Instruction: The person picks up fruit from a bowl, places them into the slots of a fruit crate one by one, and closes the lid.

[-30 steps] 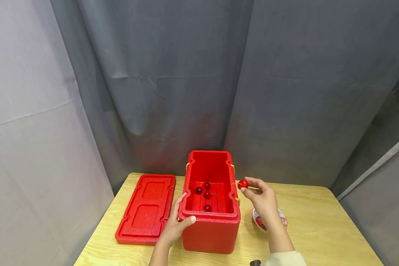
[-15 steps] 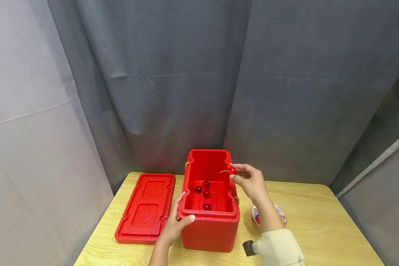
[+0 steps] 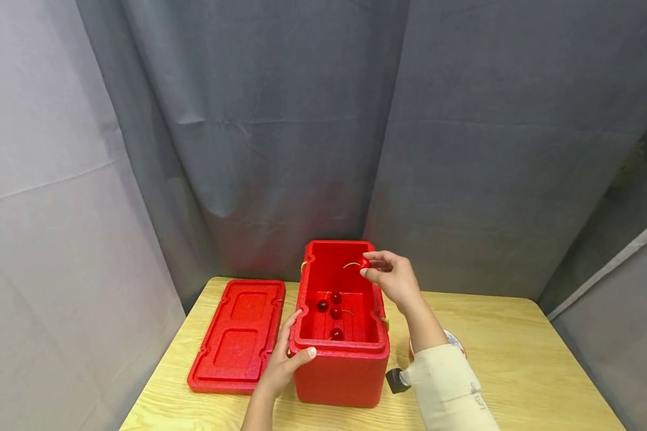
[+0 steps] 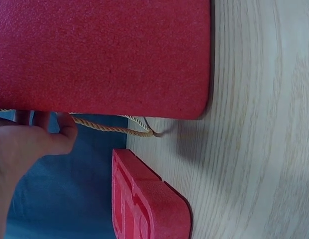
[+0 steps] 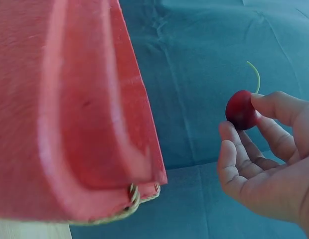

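A red foam box (image 3: pixel 341 377) stands with its top off, and several dark red cherries (image 3: pixel 336 312) lie on its floor. At its near left corner my left hand (image 3: pixel 281 366) holds the rim, fingers along the left side and thumb on the front. My right hand (image 3: pixel 398 280) pinches a red cherry (image 5: pixel 241 110) between thumb and fingers, over the right rim toward the back of the box. The cherry's thin curved stem (image 3: pixel 350 264) points left over the opening. In the left wrist view, a yellow rope handle (image 4: pixel 114 129) hangs beside my left fingers.
The red lid (image 3: pixel 237 338) lies on the wooden table (image 3: pixel 528 359), left of the box. A patterned bowl (image 3: pixel 456 343) stands to the right, mostly hidden behind my right forearm. Grey curtains (image 3: pixel 280 120) hang behind the table.
My right hand has carried the cherry left and toward the back, from beside the box to over its opening. The left hand has stayed on the corner.
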Motion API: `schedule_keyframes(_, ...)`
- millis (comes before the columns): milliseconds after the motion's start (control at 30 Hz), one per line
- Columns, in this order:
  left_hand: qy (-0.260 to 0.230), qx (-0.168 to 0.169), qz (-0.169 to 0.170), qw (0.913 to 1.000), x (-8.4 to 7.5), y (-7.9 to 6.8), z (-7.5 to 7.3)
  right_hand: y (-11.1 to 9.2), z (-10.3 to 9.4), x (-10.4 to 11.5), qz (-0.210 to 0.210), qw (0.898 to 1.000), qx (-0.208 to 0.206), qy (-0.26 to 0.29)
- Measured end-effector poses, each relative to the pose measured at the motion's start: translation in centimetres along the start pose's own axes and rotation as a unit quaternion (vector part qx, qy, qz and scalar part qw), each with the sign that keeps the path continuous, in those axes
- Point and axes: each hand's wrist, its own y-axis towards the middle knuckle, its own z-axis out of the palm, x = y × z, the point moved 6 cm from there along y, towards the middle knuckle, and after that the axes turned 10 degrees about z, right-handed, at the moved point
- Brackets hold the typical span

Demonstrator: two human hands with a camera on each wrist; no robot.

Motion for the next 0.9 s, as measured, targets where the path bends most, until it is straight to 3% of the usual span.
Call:
schedule_keyframes(433,-0.001,-0.008,-0.016,0.9998,1.0,0.0,-0.5,2.0,2.2,1.3,0.033,0.998,0.045,0.0)
schedule_keyframes(900,0.029,-0.026,-0.028,0.9989,0.0,0.2,-0.5,4.2,4.9,-1.9,0.108,0.99,0.092,0.002)
